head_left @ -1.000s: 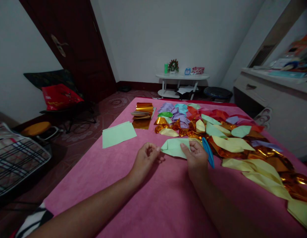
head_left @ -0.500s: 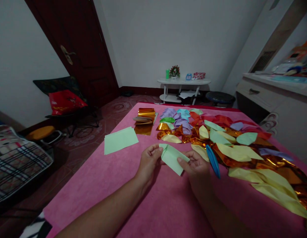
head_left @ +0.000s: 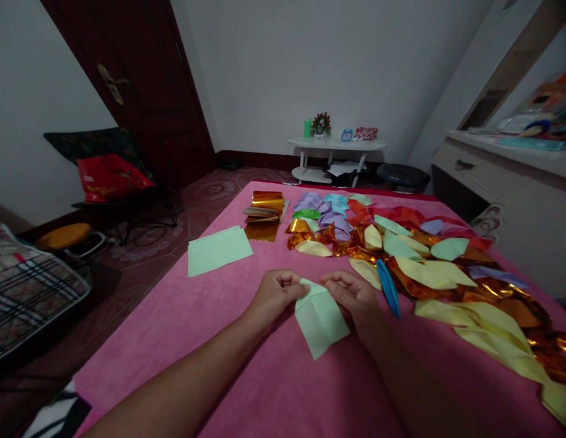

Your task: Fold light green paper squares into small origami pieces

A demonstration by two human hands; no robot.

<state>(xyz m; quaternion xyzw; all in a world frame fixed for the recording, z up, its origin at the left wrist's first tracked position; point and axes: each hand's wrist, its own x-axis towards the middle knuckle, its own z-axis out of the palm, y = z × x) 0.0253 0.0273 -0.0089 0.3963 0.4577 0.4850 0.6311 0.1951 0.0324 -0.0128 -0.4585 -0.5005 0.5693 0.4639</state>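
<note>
A folded light green paper (head_left: 320,319) lies on the pink table cover (head_left: 283,377), its far end pointed. My left hand (head_left: 274,294) pinches the paper's far left corner with curled fingers. My right hand (head_left: 351,294) pinches its far right side, fingers bent over the edge. A blue folded paper boat (head_left: 387,287) lies just right of my right hand.
A flat green sheet (head_left: 218,250) lies to the left. A stack of gold foil sheets (head_left: 265,208) sits at the back. Several folded boats in yellow (head_left: 433,272), purple, red and gold cover the right side. A white side table (head_left: 335,146) and dark door stand beyond.
The green paper has turned from lying crosswise to pointing towards me, and has come down onto the cover. Both hands moved closer together at its far end.
</note>
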